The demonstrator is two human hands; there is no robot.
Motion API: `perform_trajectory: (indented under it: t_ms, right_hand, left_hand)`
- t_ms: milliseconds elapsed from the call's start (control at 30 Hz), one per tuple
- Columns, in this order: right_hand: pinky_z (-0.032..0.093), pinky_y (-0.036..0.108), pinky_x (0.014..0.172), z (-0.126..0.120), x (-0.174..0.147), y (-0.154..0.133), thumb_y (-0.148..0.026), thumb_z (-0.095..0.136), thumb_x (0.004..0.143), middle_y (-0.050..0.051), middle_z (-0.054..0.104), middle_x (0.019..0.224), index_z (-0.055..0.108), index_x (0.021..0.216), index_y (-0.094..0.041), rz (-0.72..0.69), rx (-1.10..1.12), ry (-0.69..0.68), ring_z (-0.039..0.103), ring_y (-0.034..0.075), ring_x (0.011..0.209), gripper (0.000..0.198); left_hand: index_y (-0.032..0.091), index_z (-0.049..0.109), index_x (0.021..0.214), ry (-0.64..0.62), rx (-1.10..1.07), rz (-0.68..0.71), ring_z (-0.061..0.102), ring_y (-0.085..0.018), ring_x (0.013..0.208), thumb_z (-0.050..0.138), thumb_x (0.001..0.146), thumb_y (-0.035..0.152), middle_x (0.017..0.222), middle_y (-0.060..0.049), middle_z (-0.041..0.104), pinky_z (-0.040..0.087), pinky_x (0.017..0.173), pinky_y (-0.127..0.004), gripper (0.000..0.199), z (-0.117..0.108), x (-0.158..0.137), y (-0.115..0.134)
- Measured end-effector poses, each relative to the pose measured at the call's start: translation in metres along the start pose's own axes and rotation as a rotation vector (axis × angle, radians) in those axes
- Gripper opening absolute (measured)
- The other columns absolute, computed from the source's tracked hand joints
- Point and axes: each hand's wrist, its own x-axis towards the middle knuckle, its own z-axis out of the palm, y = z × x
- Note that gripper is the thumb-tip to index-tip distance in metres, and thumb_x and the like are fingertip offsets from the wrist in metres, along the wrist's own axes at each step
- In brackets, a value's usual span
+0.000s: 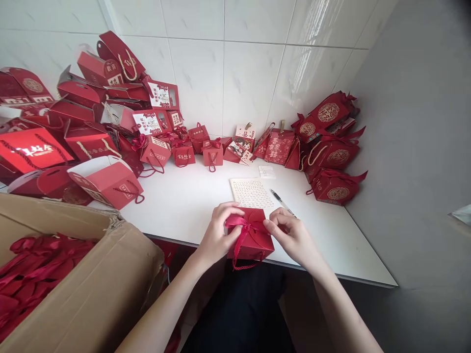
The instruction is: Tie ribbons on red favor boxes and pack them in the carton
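A red gift box (263,245) sits at the table's front edge, between my two hands. A red satin ribbon (246,228) is tied in a bow on its folded top, and a twisted red cord hangs down its front. My left hand (220,230) is at the box's left side, its thumb and fingers closed on the left loop of the ribbon. On the other side, my right hand (289,233) pinches the ribbon's right part between thumb and curled fingers. The fingertips partly hide the ribbon there.
Behind the box lie a handwritten sheet (252,192), a pen (281,202) and a small white slip (267,171). Red gift boxes (106,181) pile up at left; more boxes (333,152) stack against the grey panel at right. A cardboard carton (110,264) holding red ribboned pieces stands front left.
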Motion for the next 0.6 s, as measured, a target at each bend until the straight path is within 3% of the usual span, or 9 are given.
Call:
perform_trajectory:
  t_ms: [133,233,333,400,467,533,600]
  right_hand:
    - [0.041,0.028,0.057,0.008,-0.007,0.005,-0.059,0.050,0.084,0.003,0.049,0.066,0.046,0.055,-0.019,0.081,0.156,0.035,0.048,0.017,0.062,0.049]
    - [0.037,0.025,0.050,0.011,-0.012,0.006,-0.060,0.051,0.084,0.000,0.047,0.058,0.044,0.057,-0.019,0.153,0.213,0.066,0.045,0.014,0.053,0.049]
    - [0.034,0.023,0.045,0.010,-0.016,0.002,-0.061,0.052,0.083,-0.001,0.048,0.051,0.044,0.062,-0.020,0.236,0.243,0.020,0.043,0.012,0.046,0.048]
    - [0.033,0.022,0.042,0.009,-0.016,-0.002,-0.063,0.053,0.082,-0.001,0.050,0.047,0.044,0.064,-0.020,0.275,0.280,-0.027,0.042,0.011,0.041,0.048]
    - [0.032,0.022,0.041,0.008,-0.014,-0.004,-0.063,0.054,0.081,-0.002,0.050,0.045,0.043,0.064,-0.020,0.295,0.345,-0.058,0.041,0.010,0.036,0.048]
    - [0.032,0.022,0.040,0.007,-0.012,-0.004,-0.060,0.057,0.080,-0.003,0.050,0.045,0.042,0.065,-0.020,0.287,0.449,-0.062,0.040,0.010,0.034,0.046]
    - [0.033,0.021,0.041,0.006,-0.010,-0.001,-0.057,0.060,0.081,-0.004,0.051,0.048,0.045,0.070,-0.019,0.260,0.554,-0.032,0.042,0.010,0.036,0.042]
  left_hand:
    - [0.022,0.046,0.101,0.250,-0.067,-0.127,0.051,-0.022,0.105,0.054,0.078,0.034,0.118,-0.008,0.048,0.044,0.086,-0.037,0.028,0.014,-0.009,-0.003]
    - [0.021,0.043,0.093,0.303,-0.033,-0.187,0.053,-0.019,0.085,0.052,0.078,0.039,0.096,-0.006,0.051,0.046,0.076,-0.036,0.026,0.017,-0.015,-0.001]
    - [0.020,0.044,0.093,0.236,0.036,-0.048,0.052,-0.019,0.085,0.055,0.076,0.037,0.091,-0.005,0.050,0.045,0.075,-0.035,0.026,0.012,-0.013,0.003]
    - [0.021,0.045,0.105,0.168,0.100,0.099,0.049,-0.023,0.104,0.058,0.074,0.030,0.109,-0.009,0.049,0.044,0.085,-0.038,0.035,0.007,-0.008,0.005]
    - [0.022,0.040,0.119,0.056,0.133,0.206,0.035,-0.028,0.125,0.057,0.073,0.023,0.131,-0.011,0.038,0.036,0.099,-0.044,0.049,0.000,0.000,0.006]
    - [0.023,0.039,0.125,-0.097,0.109,0.223,0.026,-0.028,0.133,0.055,0.075,0.020,0.138,-0.010,0.035,0.028,0.107,-0.046,0.052,-0.005,0.007,0.004]
    - [0.023,0.044,0.121,-0.213,0.044,0.181,0.034,-0.026,0.129,0.052,0.077,0.019,0.131,-0.008,0.044,0.031,0.106,-0.043,0.044,-0.008,0.012,0.001]
